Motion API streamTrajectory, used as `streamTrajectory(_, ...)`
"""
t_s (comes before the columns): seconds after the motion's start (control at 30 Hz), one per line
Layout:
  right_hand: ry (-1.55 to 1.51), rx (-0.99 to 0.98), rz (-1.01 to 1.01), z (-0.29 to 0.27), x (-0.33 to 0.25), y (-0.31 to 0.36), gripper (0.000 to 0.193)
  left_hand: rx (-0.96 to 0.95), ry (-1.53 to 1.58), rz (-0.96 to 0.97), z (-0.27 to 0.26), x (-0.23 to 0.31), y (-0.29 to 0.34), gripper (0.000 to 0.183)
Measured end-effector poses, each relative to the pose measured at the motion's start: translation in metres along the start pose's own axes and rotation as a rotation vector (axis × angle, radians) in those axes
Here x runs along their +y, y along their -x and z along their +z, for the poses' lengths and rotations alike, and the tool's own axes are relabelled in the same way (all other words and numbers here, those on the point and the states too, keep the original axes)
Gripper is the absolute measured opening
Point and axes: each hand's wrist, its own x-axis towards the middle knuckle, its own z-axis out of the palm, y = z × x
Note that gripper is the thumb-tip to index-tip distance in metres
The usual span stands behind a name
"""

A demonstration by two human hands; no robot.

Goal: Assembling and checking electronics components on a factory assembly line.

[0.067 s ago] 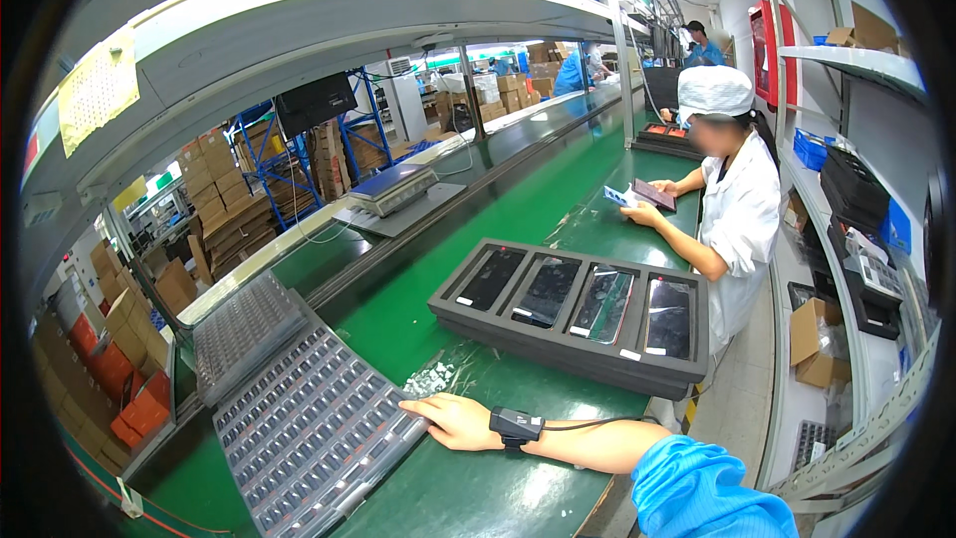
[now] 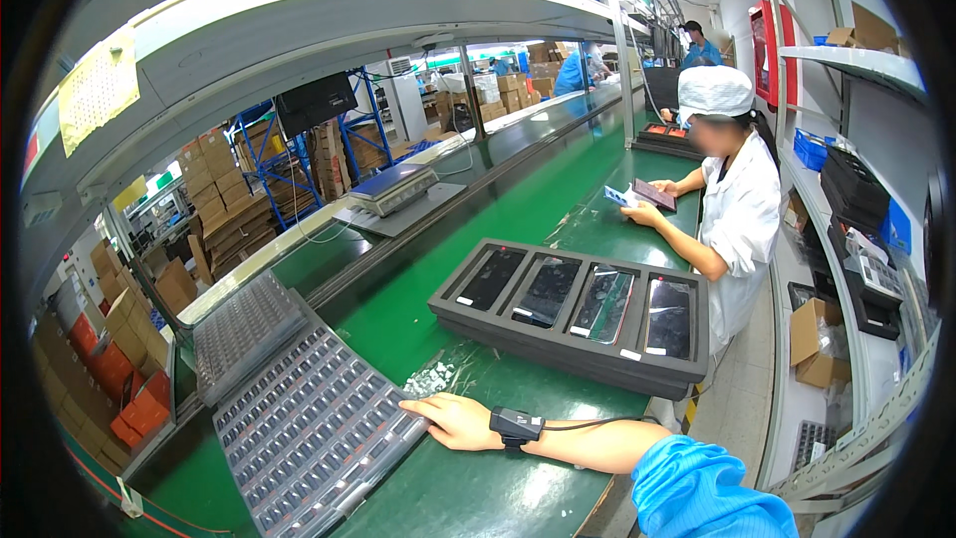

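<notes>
My right hand (image 2: 455,422) reaches in from the lower right and holds the near right edge of a clear plastic tray (image 2: 317,418). One finger lies along the tray's rim; the other fingers are partly hidden at its side. Rows of small dark parts fill the tray's pockets. A second, similar tray (image 2: 242,334) sits against its far left side. On my right wrist is a black strapped device (image 2: 516,425) with a cable, below a blue sleeve (image 2: 702,488). My left hand is out of view.
A black foam tray (image 2: 568,351) on the green bench (image 2: 498,483) holds several dark-screened tablets. Beyond it, a co-worker (image 2: 742,194) in white handles a dark flat device and a light-blue item. A scale (image 2: 393,189) stands across the bench; shelves (image 2: 846,60) line the right wall.
</notes>
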Motion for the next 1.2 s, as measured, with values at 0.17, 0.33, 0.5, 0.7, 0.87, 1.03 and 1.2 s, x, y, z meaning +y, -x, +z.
streamTrajectory(0.17,0.004,0.01,-0.018,0.0019,0.002,-0.0005,0.065,-0.003,-0.011,-0.009,0.001,-0.001,-0.001,0.031)
streamTrajectory(0.33,0.006,0.01,-0.015,0.0015,0.0013,-0.0006,0.065,-0.005,-0.047,-0.022,0.0014,-0.0012,-0.001,0.03)
streamTrajectory(0.5,0.007,0.014,-0.013,0.0003,0.0,-0.0006,0.065,0.019,-0.016,-0.007,0.0014,0.0004,-0.0002,0.029)
streamTrajectory(0.7,0.008,0.001,-0.005,0.001,0.0008,-0.0002,0.065,0.01,-0.007,-0.011,0.0029,-0.0031,-0.0001,0.029)
streamTrajectory(0.87,0.004,-0.013,0.005,-0.0012,-0.0014,-0.0008,0.065,0.01,-0.007,-0.023,-0.0006,0.0023,0.0008,0.029)
streamTrajectory(1.03,-0.006,-0.006,-0.001,-0.0015,-0.0019,-0.0009,0.064,0.015,0.007,0.003,0.0003,-0.0004,0.0006,0.029)
streamTrajectory(1.2,-0.006,-0.002,-0.001,-0.0013,-0.0018,-0.0008,0.064,0.034,0.006,0.028,0.0035,-0.0051,0.0001,0.028)
